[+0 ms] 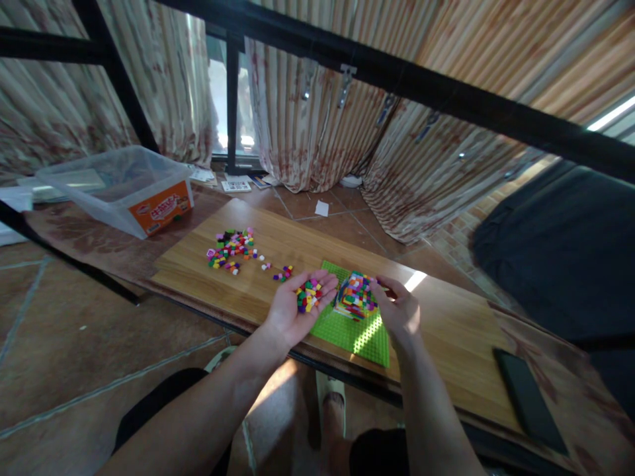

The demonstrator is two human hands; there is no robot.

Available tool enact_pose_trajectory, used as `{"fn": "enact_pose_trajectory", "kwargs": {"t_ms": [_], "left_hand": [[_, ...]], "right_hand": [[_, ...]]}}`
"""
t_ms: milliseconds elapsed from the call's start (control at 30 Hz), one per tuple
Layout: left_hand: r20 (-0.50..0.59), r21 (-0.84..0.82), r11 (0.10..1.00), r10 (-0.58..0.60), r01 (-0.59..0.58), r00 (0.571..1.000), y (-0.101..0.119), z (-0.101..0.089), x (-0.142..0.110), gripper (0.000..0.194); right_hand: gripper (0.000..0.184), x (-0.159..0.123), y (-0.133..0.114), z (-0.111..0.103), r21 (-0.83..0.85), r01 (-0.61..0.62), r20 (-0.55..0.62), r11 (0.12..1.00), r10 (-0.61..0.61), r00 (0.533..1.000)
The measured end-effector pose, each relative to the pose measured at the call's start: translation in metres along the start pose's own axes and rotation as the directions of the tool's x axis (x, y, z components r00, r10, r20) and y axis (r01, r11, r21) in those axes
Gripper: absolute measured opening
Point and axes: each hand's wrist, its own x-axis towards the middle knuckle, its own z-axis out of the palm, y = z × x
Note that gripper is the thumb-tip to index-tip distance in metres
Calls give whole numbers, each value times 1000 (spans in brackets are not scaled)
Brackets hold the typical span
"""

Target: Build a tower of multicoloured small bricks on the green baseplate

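My left hand (288, 309) is palm up and cupped around a small heap of colourful toy bricks (308, 296). Its fingers reach toward a multicoloured brick structure (356, 295), which stands on a green studded baseplate (342, 336). At the structure's right side is my right hand (401, 309), fingers closed in a pinch at its upper edge. Whatever lies between those fingertips is too small and covered to make out. Loose bricks (233, 248) lie scattered on the board to the left, with a few more (284, 273) nearer my left hand.
A wooden board (446, 337) carries the baseplate. A clear plastic bin (119, 188) with an orange label stands at the left. On the right lies a dark flat phone-like object (528, 396). A black metal bar (397, 73) crosses above, before striped curtains (317, 125).
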Motion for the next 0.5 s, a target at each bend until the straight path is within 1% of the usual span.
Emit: {"fn": "enact_pose_trajectory", "kwargs": {"t_ms": [200, 300, 500], "left_hand": [[-9, -5, 1000, 0, 0, 1000, 0, -1, 0, 22], [-9, -2, 1000, -1, 1, 1000, 0, -1, 0, 22], [-33, -1, 1000, -19, 19, 999, -2, -1, 1, 22]], "right_hand": [[48, 4, 11, 3, 96, 1, 63, 995, -7, 998], [48, 3, 10, 4, 140, -17, 71, 990, 7, 997], [47, 2, 7, 6, 161, -26, 76, 987, 13, 997]]}}
